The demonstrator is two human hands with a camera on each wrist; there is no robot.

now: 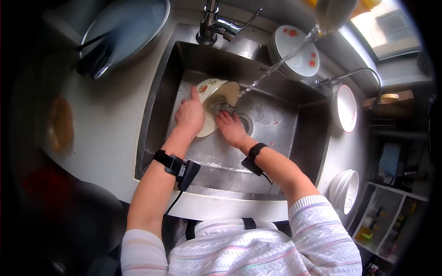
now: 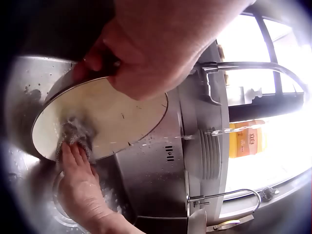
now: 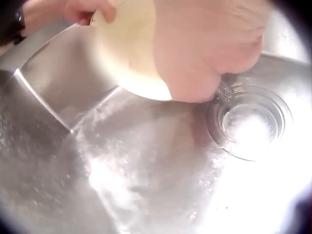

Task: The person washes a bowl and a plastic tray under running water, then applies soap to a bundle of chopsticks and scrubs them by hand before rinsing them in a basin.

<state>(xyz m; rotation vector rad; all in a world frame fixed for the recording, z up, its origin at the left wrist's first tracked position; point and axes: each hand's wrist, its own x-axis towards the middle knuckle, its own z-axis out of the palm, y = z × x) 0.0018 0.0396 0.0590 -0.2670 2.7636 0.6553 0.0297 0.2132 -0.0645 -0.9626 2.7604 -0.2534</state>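
Note:
A cream enamel basin [image 1: 233,88] with flowers on its outer wall is tilted on its side in the sink. My left hand [image 1: 189,114] grips its upper rim, the thumb outside view in the left wrist camera. My right hand [image 2: 80,180] holds a grey mesh scouring pad [image 2: 74,132] against the inside of the basin, its fingers lying over the pad. Part of the pad pokes out below that hand in the right wrist view. A stream of water [image 1: 287,56] falls from the upper right toward the basin's rim.
The steel sink [image 1: 308,133] has a round drain [image 1: 247,123] beside my right hand. A tap [image 1: 209,27] stands behind. Stacked plates [image 1: 294,50], an upright bowl [image 1: 346,108] and small bowls [image 1: 344,191] line the right; a large pan [image 1: 133,27] is at left.

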